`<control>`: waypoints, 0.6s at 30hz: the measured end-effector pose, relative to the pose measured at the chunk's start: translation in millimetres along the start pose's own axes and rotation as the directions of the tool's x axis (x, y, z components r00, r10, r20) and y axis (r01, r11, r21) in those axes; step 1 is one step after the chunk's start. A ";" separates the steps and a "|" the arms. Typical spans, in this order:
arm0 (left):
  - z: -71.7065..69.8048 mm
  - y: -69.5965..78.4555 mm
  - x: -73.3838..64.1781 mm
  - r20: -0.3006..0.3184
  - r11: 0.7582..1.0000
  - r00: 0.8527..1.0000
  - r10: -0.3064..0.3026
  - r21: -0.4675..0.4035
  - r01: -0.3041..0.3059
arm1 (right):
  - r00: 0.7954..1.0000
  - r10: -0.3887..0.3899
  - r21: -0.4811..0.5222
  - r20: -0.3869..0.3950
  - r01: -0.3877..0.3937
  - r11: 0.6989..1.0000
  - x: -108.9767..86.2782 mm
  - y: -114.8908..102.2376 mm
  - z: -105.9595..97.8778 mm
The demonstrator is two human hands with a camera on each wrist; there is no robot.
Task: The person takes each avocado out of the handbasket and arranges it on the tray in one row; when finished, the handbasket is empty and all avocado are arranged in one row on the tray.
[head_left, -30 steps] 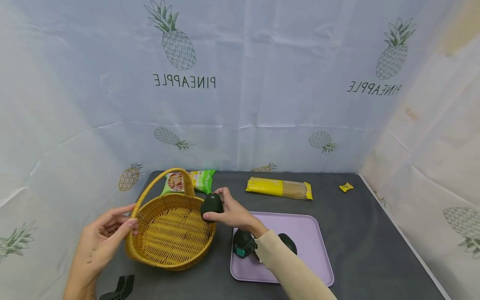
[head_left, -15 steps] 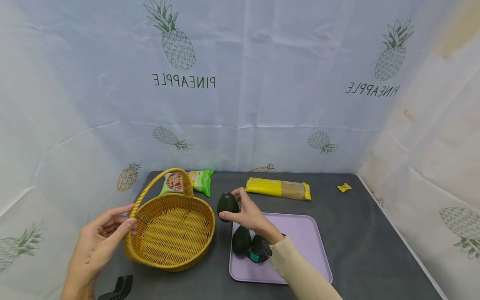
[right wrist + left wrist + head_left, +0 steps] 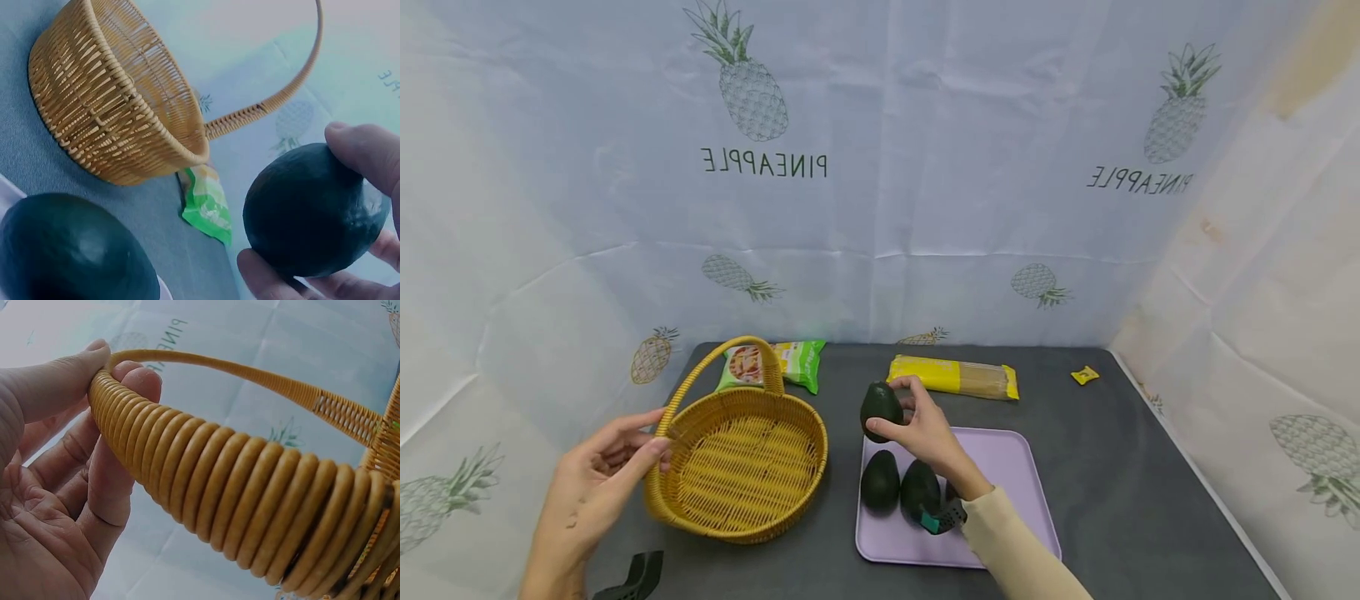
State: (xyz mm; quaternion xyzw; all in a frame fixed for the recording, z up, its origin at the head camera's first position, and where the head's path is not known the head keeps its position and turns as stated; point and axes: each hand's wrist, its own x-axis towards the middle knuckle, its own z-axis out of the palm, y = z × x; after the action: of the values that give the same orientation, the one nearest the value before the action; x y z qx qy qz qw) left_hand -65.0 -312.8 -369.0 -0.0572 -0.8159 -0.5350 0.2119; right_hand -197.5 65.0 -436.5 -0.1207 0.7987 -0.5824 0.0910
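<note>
In the head view my right hand (image 3: 925,427) holds a dark green avocado (image 3: 881,412) above the far left corner of the lilac tray (image 3: 1000,500). The right wrist view shows thumb and fingers curled round that avocado (image 3: 312,212). On the tray lie two more avocados side by side, the left one (image 3: 880,482) and the right one (image 3: 920,490); a dark shape beyond them is mostly hidden by my wrist. My left hand (image 3: 597,479) pinches the handle (image 3: 206,481) of a yellow wicker basket (image 3: 748,475), which stands upright left of the tray with nothing inside.
Behind the basket lies a green food packet (image 3: 805,364). A yellow pasta packet (image 3: 951,377) lies beyond the tray, and a small yellow wrapped piece (image 3: 1085,375) sits at the far right. Pineapple-print cloth (image 3: 880,167) hangs along the back and sides of the dark table (image 3: 1127,500).
My right hand has carried the avocado from over the basket's right rim rightward to the tray's far left corner. My left hand keeps its hold on the handle.
</note>
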 end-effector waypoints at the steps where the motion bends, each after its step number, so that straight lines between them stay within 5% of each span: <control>1: -0.2 0.0 -0.1 -0.001 1.000 1.000 0.003 -0.002 -0.003 | 1.000 0.006 0.003 -0.006 -0.006 1.000 -1.2 0.3 -1.4; 18: -0.1 -0.4 -0.6 -0.008 0.999 1.000 0.007 0.054 -0.007 | 0.989 0.057 -0.057 -0.134 -0.065 0.996 -29.0 15.3 -41.6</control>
State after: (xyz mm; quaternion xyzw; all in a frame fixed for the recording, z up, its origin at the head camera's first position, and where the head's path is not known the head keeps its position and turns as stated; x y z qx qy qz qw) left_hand -64.6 -312.9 -369.6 -0.0523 -0.8289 -0.5122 0.2186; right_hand -183.0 115.9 -438.2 -0.0601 0.8237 -0.5615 0.0515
